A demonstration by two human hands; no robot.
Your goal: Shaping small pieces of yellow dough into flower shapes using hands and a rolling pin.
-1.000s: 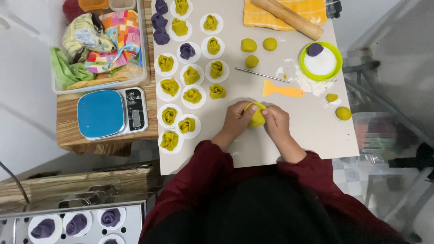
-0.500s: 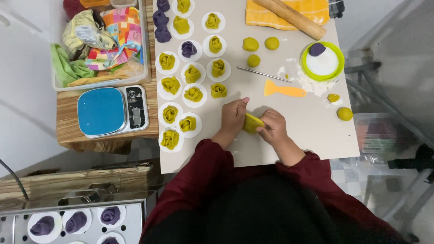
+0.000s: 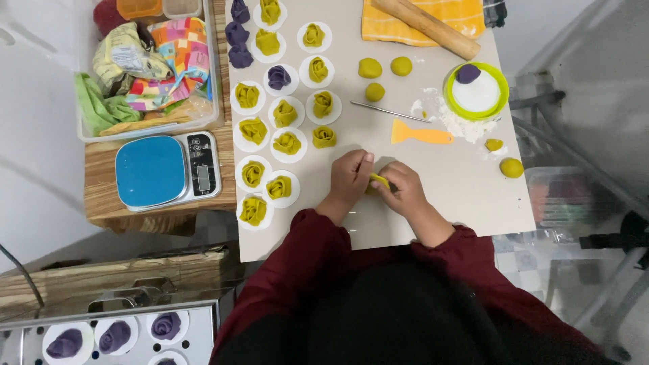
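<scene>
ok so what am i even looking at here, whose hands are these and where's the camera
The camera sits on a person's head and looks straight down, so the dark red sleeves at the bottom are their own arms. Their left hand and right hand pinch a small piece of yellow dough between them over a pale work board. Left of the hands lie rows of finished yellow dough roses on white paper rounds, with a few purple ones. Farther out are plain dough balls, an orange scraper, a rolling pin and a blue kitchen scale.

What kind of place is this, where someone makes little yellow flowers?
Probably a home kitchen or small baking table. Rose-shaped dough pieces sit on paper rounds, a rolling pin lies nearby, and a blue kitchen scale stands beside them.
</scene>
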